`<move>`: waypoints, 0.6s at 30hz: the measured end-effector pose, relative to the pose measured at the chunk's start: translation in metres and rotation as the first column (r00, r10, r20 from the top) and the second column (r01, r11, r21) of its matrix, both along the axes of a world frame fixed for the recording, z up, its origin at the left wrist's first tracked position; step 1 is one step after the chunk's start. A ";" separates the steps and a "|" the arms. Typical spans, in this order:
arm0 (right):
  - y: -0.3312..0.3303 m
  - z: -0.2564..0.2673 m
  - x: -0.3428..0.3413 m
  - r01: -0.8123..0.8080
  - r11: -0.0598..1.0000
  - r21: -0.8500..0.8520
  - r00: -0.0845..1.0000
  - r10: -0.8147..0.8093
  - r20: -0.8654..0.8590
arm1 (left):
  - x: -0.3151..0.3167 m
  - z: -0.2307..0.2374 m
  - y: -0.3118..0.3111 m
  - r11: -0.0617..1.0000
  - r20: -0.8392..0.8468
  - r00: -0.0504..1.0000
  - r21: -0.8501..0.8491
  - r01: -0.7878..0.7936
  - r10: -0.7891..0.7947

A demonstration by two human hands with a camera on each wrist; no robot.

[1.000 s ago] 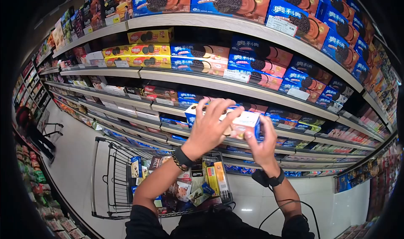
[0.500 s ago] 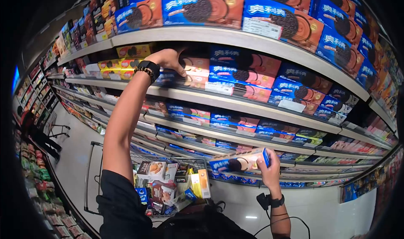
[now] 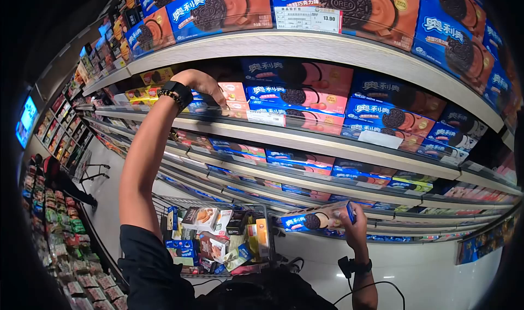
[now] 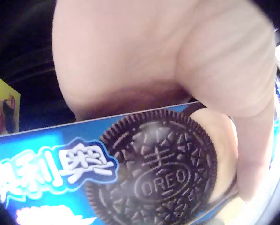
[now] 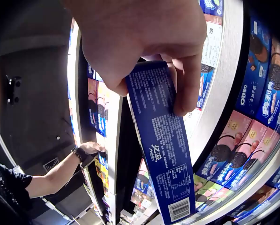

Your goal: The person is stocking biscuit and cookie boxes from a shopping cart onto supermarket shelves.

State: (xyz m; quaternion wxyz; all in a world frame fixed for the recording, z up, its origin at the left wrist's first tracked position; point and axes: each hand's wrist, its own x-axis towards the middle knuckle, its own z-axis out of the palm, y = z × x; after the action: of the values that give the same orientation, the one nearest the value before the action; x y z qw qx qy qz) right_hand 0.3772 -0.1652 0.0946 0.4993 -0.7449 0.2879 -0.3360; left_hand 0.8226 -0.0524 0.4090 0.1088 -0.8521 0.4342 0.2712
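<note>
My left hand [image 3: 203,86] reaches onto the second shelf and grips an Oreo box [image 3: 233,93] from above. In the left wrist view, the thumb lies down the front of that blue Oreo box [image 4: 46,173], beside the big cookie picture, while the other fingers are hidden behind it. Low over the floor, right of the cart, my right hand [image 3: 356,228] holds another Oreo box [image 3: 305,221] by one end. Seen from the right wrist, thumb and fingers pinch this box [image 5: 161,136], its dark blue printed side and barcode facing the camera.
A wire shopping cart [image 3: 266,250] full of packaged snacks stands below, in front of the shelves. Wooden shelf edges [image 3: 305,39] run across above and below my left hand. Yellow cookie boxes [image 3: 136,96] sit left of it. Another person [image 3: 63,181] is in the aisle at left.
One second ago both hands were on one Oreo box. My left hand has since let go and moved up to the shelf. My right hand has lowered the box toward the cart's right side.
</note>
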 end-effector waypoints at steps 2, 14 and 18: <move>0.000 0.000 0.006 -0.022 0.999 0.027 1.000 0.022 0.001 | 0.000 -0.001 0.002 1.000 0.008 1.000 -0.006 -0.024 0.024; 0.025 0.027 0.051 -0.114 0.993 0.033 0.993 0.112 0.044 | -0.027 -0.003 0.036 0.855 0.259 0.966 -0.500 0.139 -0.006; 0.051 0.079 0.077 -0.116 0.991 0.065 0.950 0.091 0.299 | -0.045 -0.061 0.095 0.054 0.443 0.881 -0.888 0.457 -0.165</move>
State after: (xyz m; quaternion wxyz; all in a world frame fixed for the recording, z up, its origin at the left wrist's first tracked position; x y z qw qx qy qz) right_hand 0.4547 -0.1141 0.1736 0.5836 -0.6794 0.1840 -0.4049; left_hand 0.7774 0.0425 0.3478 -0.3709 -0.6185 0.6609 -0.2077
